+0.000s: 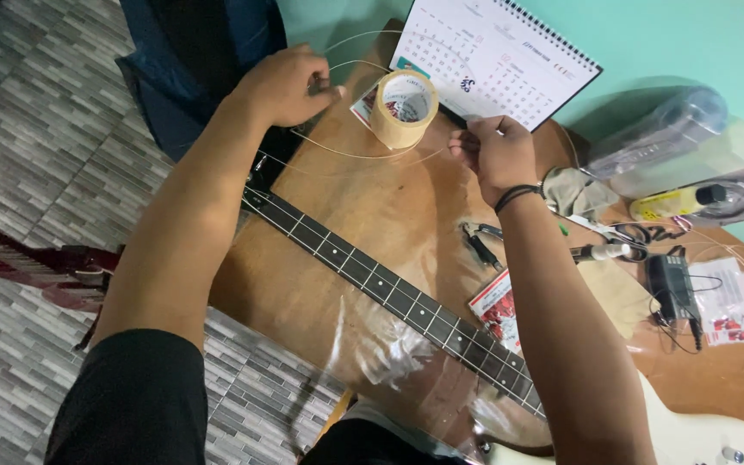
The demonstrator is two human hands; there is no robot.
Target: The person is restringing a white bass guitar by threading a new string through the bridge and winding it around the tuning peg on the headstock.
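Hands pinch one wire string [363, 157] — left hand [290, 86], right hand [497, 153] — stretched crosswise beyond the guitar neck [389, 293].

A single head-worn camera looks steeply down from close above the person's outstretched arms onto the round wooden table [363, 215] and the tiled floor [36, 146] beside it.

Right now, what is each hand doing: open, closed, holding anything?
Left hand: closed, pinching the thin guitar string.
Right hand: closed, pinching the same string's other end.
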